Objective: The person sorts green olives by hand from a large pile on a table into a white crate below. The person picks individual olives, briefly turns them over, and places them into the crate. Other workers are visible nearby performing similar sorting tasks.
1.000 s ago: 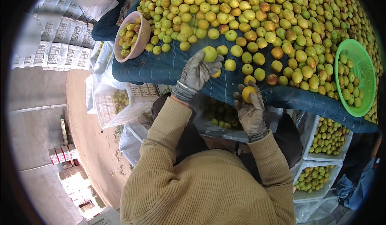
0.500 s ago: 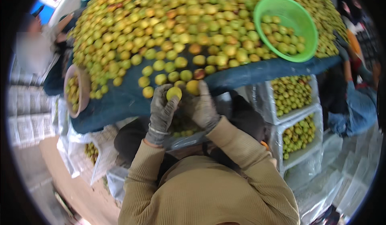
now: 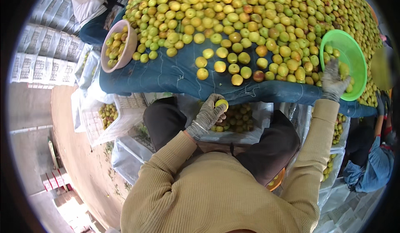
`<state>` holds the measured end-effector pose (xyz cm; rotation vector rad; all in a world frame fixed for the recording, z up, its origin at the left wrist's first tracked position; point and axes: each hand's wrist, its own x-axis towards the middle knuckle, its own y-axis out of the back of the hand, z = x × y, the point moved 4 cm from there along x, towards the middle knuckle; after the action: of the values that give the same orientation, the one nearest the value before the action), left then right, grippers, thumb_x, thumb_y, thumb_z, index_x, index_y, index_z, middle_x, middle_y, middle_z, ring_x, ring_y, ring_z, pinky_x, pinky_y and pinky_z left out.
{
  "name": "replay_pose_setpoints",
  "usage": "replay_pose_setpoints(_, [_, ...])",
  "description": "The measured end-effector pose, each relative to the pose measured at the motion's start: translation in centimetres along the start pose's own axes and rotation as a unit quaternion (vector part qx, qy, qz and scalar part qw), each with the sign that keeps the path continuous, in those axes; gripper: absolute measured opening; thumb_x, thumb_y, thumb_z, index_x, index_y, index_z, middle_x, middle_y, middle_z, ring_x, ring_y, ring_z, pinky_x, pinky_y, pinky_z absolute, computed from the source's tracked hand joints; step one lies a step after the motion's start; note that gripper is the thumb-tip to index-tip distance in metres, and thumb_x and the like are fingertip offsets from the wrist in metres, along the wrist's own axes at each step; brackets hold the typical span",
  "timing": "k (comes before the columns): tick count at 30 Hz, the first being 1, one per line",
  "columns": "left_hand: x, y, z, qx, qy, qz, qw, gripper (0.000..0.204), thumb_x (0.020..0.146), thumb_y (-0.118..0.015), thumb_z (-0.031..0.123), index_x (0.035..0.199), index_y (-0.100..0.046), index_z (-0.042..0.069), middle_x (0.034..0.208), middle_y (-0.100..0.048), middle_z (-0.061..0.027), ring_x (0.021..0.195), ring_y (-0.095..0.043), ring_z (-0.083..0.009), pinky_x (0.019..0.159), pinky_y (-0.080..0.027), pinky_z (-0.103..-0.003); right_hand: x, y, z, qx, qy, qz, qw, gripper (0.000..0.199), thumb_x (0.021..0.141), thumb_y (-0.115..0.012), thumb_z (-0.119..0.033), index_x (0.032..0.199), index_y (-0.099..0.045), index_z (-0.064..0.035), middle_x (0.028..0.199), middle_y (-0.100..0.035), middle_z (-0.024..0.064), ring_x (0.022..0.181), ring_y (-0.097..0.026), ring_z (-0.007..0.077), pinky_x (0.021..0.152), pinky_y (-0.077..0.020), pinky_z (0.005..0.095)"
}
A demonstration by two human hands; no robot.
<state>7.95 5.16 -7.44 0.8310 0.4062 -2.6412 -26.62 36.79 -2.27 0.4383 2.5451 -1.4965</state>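
My left hand (image 3: 209,113), in a grey knit glove, is closed around a yellow-green fruit (image 3: 221,104) above my lap. My right hand (image 3: 334,82), gloved alike, reaches over the near left rim of a bright green plastic basket (image 3: 359,62) with its fingers and thumb apart. A fruit (image 3: 343,69) lies between thumb and fingers; whether they touch it cannot be made out. More fruits rest in the basket. A large heap of yellow-green and reddish fruit (image 3: 250,12) covers the table, with several loose ones spread on the blue cloth (image 3: 166,72) at its near edge.
A pink bowl (image 3: 130,41) of fruit stands at the table's left edge. A plastic-lined crate (image 3: 260,118) with fruit sits between my knees; another white crate (image 3: 127,114) is at left, with stacked crates beyond. Other people sit far left and at right.
My right hand has moved from beside my left hand out to the green basket. My left hand has come back toward my lap, still holding a fruit. The view has shifted.
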Motion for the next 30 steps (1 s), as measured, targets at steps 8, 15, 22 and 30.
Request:
replay_pose_setpoints(8, [-0.2, 5.7, 4.6, 0.186, -0.220, 0.199, 0.937, 0.022, 0.085, -0.065, 0.011, 0.104, -0.057, 0.005, 0.085, -0.060, -0.0054, 0.070, -0.059, -0.0144, 0.063, -0.051, -0.027, -11.2, 1.2, 8.4, -0.036, -0.234, -0.167, 0.957, 0.035, 0.096, -0.049, -0.029, 0.120, -0.054, -0.0024, 0.109, -0.065, 0.0144, 0.101, -0.063, 0.0270, 0.086, -0.0543, 0.0408])
replay_pose_setpoints(15, [3.0, 5.8, 7.6, 0.555, -0.283, 0.262, 0.737, 0.045, 0.076, -0.072, 0.022, 0.117, -0.059, 0.009, 0.108, -0.062, -0.0132, 0.100, -0.059, -0.0317, 0.089, -0.048, -0.040, -23.1, 0.9, 17.3, -0.331, -0.326, -0.186, 0.866, 0.035, 0.097, -0.052, -0.031, 0.121, -0.052, -0.0051, 0.102, -0.064, 0.0076, 0.085, -0.062, 0.0145, 0.074, -0.0514, 0.0285])
replay_pose_setpoints(22, [3.5, 4.9, 7.1, 0.454, -0.322, 0.151, 0.817, 0.041, 0.075, -0.076, 0.019, 0.112, -0.063, 0.007, 0.096, -0.065, -0.0096, 0.088, -0.062, -0.0252, 0.080, -0.049, -0.037, -22.2, 2.0, 17.4, -0.462, -0.366, -0.191, 0.785, 0.031, 0.098, -0.052, -0.025, 0.120, -0.052, -0.0048, 0.095, -0.065, 0.0056, 0.079, -0.064, 0.0124, 0.067, -0.0524, 0.0232])
replay_pose_setpoints(30, [8.2, 4.7, 8.8, 0.503, -0.381, 0.192, 0.752, 0.050, 0.073, -0.077, 0.029, 0.117, -0.061, 0.011, 0.122, -0.054, -0.0167, 0.113, -0.051, -0.0331, 0.097, -0.042, -0.041, -20.7, 0.0, 19.4, -0.556, -0.182, -0.225, 0.779, 0.044, 0.092, -0.047, -0.004, 0.136, -0.041, -0.0039, 0.125, -0.052, 0.0146, 0.088, -0.060, 0.0179, 0.075, -0.0510, 0.0270])
